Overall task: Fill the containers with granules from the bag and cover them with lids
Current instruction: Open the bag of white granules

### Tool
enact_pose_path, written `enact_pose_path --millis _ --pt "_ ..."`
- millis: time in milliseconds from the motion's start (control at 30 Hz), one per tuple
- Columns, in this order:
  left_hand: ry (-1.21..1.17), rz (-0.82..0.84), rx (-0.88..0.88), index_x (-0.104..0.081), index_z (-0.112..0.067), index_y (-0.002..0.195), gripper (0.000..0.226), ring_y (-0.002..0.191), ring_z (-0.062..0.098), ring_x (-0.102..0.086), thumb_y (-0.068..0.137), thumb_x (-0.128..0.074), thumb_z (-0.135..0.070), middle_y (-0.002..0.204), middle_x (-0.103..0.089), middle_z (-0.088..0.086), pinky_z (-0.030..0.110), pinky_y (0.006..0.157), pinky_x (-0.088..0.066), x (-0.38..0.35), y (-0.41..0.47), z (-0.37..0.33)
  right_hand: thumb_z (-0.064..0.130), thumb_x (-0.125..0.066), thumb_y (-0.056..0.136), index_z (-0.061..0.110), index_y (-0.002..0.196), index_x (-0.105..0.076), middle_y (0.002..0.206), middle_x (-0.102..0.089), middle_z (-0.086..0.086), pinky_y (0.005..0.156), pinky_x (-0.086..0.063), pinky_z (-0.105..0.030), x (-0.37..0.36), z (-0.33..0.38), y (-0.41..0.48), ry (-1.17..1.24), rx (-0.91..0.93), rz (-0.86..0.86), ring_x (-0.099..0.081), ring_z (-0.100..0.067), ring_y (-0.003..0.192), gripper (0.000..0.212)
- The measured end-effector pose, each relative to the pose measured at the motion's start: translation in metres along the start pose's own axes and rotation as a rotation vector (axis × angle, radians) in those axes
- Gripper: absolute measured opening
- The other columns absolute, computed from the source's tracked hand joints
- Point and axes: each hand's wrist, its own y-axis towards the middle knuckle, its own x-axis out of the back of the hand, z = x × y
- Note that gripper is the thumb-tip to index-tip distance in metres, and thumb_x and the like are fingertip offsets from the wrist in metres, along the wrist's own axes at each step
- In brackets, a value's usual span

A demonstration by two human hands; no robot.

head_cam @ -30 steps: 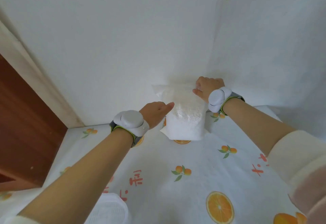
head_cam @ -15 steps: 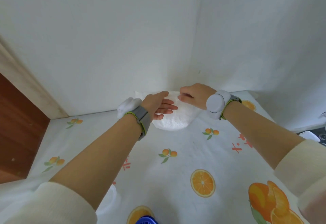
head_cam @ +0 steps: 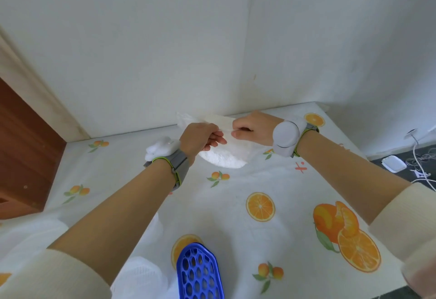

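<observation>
A clear plastic bag of white granules point(head_cam: 224, 157) lies on the table against the back wall. My left hand point(head_cam: 200, 137) pinches the bag's upper edge from the left. My right hand point(head_cam: 250, 127) pinches the same edge from the right, fingers curled. The two hands are a few centimetres apart at the bag's mouth. A white container point(head_cam: 139, 277) stands at the near edge, partly hidden under my left forearm. Whether the bag's mouth is sealed cannot be made out.
A blue perforated plastic piece point(head_cam: 199, 272) lies at the near edge. The table point(head_cam: 259, 235) has a white cloth printed with oranges. A brown wooden cabinet point(head_cam: 21, 164) stands at the left. Cables and a white box point(head_cam: 394, 163) lie on the floor at the right.
The bag has gone from upright to lying low on the table. Both hands have come together at its top edge and now pinch it. The view has tilted down.
</observation>
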Motion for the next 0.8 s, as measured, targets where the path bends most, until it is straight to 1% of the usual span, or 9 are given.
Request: enact_pose_path --millis 67,133,233,333,467,567,667,733,800 --pt "0.042 0.017 -0.037 -0.058 -0.010 0.065 0.028 0.037 0.003 -0.045 0.089 -0.045 -0.011 0.043 -0.065 -0.005 0.019 0.051 -0.034 -0.001 -0.008 0.001 0.021 -0.044 0.095 0.021 0.055 -0.026 0.054 -0.033 0.006 0.053 -0.025 -0.022 0.002 0.005 -0.011 0.014 0.028 -0.010 -0.031 -0.005 0.049 0.044" --pt "0.091 0.048 -0.076 -0.059 -0.011 0.063 0.028 0.037 0.003 -0.044 0.088 -0.046 -0.011 0.044 -0.064 -0.004 0.018 0.050 -0.035 -0.004 -0.023 0.003 0.021 -0.044 0.095 0.020 0.055 -0.025 0.054 -0.032 0.006 0.055 -0.026 -0.023 0.002 0.013 -0.031 0.020 0.020 -0.010 -0.031 -0.006 0.050 0.044" --pt "0.130 0.098 -0.124 -0.058 -0.010 0.060 0.030 0.035 0.002 -0.041 0.088 -0.047 -0.010 0.041 -0.062 -0.004 0.017 0.048 -0.034 -0.008 -0.040 0.007 0.021 -0.044 0.095 0.018 0.056 -0.025 0.055 -0.031 0.004 0.057 -0.032 -0.015 -0.001 0.022 -0.053 0.055 0.006 -0.002 -0.031 -0.009 0.051 0.044" --pt "0.151 0.170 -0.159 -0.056 -0.010 0.058 0.033 0.035 0.004 -0.038 0.089 -0.047 -0.010 0.038 -0.057 -0.004 0.018 0.048 -0.031 -0.008 -0.057 0.011 0.021 -0.044 0.095 0.016 0.056 -0.028 0.053 -0.037 0.005 0.056 -0.034 -0.012 -0.003 0.035 -0.077 0.102 -0.018 0.015 -0.036 -0.007 0.049 0.042" --pt "0.199 0.268 -0.196 -0.055 -0.009 0.057 0.032 0.041 0.008 -0.037 0.089 -0.049 -0.009 0.038 -0.054 -0.005 0.019 0.049 -0.030 -0.009 -0.082 0.014 0.023 -0.045 0.093 0.013 0.055 -0.037 0.051 -0.046 0.006 0.053 -0.036 -0.009 -0.006 0.051 -0.106 0.164 -0.058 0.070 -0.040 -0.003 0.041 0.040" --pt "0.282 0.324 -0.226 -0.057 -0.008 0.057 0.032 0.044 0.010 -0.037 0.088 -0.051 -0.010 0.039 -0.053 -0.006 0.017 0.048 -0.031 -0.010 -0.093 0.014 0.024 -0.046 0.093 0.016 0.053 -0.040 0.051 -0.049 0.006 0.055 -0.037 -0.009 -0.007 0.061 -0.122 0.212 -0.047 0.103 -0.042 -0.002 0.042 0.042" --pt "0.393 0.393 -0.248 -0.058 -0.009 0.055 0.032 0.039 0.005 -0.038 0.087 -0.052 -0.011 0.039 -0.055 -0.005 0.014 0.048 -0.034 -0.010 -0.104 0.013 0.025 -0.048 0.093 0.017 0.052 -0.043 0.051 -0.052 0.007 0.055 -0.038 -0.009 -0.009 0.072 -0.137 0.267 -0.048 0.146 -0.045 -0.002 0.044 0.042" --pt "0.458 0.429 -0.257 -0.059 -0.010 0.056 0.032 0.039 0.004 -0.038 0.087 -0.053 -0.013 0.040 -0.056 -0.004 0.014 0.050 -0.035 -0.007 -0.109 0.010 0.024 -0.048 0.093 0.016 0.054 -0.045 0.054 -0.055 0.007 0.054 -0.036 -0.006 -0.009 0.079 -0.140 0.291 -0.056 0.187 -0.049 -0.001 0.044 0.040" --pt "0.491 0.455 -0.251 -0.060 -0.010 0.057 0.032 0.041 0.006 -0.038 0.088 -0.053 -0.014 0.041 -0.058 -0.004 0.016 0.052 -0.035 -0.002 -0.112 0.010 0.026 -0.048 0.093 0.016 0.057 -0.047 0.059 -0.059 0.004 0.057 -0.038 -0.008 -0.011 0.087 -0.138 0.312 -0.073 0.243 -0.051 -0.001 0.048 0.037"
